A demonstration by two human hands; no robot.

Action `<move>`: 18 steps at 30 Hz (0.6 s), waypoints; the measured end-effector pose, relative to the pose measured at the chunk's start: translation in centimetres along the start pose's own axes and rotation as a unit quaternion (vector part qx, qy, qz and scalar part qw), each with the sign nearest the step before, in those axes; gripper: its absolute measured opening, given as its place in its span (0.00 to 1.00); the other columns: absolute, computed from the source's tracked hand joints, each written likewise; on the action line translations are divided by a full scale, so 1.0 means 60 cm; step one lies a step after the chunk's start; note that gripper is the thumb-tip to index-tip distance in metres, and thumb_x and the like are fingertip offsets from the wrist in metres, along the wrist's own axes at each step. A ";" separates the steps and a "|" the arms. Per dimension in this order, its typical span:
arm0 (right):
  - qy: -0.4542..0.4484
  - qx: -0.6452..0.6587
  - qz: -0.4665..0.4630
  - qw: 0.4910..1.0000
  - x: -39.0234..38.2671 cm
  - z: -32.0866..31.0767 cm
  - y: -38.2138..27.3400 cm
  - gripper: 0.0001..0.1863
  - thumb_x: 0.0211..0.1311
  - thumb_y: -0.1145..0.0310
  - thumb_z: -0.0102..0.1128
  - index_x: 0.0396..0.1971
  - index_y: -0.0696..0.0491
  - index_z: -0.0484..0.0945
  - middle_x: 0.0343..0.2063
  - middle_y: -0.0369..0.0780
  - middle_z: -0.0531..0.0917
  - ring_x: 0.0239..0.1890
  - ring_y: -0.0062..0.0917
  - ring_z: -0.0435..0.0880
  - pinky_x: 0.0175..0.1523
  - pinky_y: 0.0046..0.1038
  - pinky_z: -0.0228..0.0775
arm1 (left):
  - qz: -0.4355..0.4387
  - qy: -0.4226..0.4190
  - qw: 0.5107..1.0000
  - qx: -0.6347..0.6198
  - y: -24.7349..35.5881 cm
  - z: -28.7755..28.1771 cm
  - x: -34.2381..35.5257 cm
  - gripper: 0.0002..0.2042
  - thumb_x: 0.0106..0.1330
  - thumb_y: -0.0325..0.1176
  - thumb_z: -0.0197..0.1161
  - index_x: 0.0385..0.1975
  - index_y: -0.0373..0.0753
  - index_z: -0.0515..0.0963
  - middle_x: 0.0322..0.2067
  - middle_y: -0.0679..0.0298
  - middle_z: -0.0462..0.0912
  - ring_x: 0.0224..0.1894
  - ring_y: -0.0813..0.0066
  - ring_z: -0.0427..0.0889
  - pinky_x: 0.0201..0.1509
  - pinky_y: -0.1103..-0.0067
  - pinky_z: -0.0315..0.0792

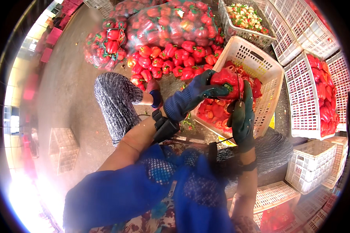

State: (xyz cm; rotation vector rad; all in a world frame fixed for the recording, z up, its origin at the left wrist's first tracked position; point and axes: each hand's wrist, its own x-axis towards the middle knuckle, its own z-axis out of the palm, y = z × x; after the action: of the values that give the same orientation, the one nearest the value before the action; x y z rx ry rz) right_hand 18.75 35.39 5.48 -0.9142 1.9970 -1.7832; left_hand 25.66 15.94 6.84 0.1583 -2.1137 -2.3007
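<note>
My left hand [200, 91], in a blue and dark green glove, is closed round a red bell pepper [223, 80] with its green stem end toward me. My right hand [242, 120], in a dark glove, grips a thin knife [241, 96] seen nearly edge-on at the pepper's right side; its handle is mostly hidden by the fingers. Both hands are above a cream plastic crate [273, 73]. Cut red pepper pieces [215, 110] lie inside this crate, below the pepper.
Whole red peppers [175, 58] lie on the floor ahead, beside full net sacks [171, 25]. A crate of pale and green trimmings [244, 18] stands at the far right. White crates of peppers [305, 93] and stacked crates [311, 165] line the right. Another crate [64, 147] sits at left.
</note>
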 end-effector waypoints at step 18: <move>-0.032 0.153 0.217 0.963 0.015 -0.001 0.019 0.24 0.73 0.45 0.41 0.42 0.53 0.72 0.19 0.35 0.74 0.14 0.16 0.68 0.20 0.19 0.60 | -0.005 0.055 0.998 0.042 -0.069 0.002 0.012 0.23 0.57 0.27 0.72 0.51 0.34 0.71 0.44 0.61 0.80 0.48 0.75 0.81 0.49 0.75 0.80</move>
State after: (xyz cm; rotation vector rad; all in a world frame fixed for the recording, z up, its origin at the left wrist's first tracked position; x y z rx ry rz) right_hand 17.76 34.88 4.56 -0.3928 1.6548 -1.7109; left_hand 25.15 16.35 2.69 0.2911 -2.1614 -2.1551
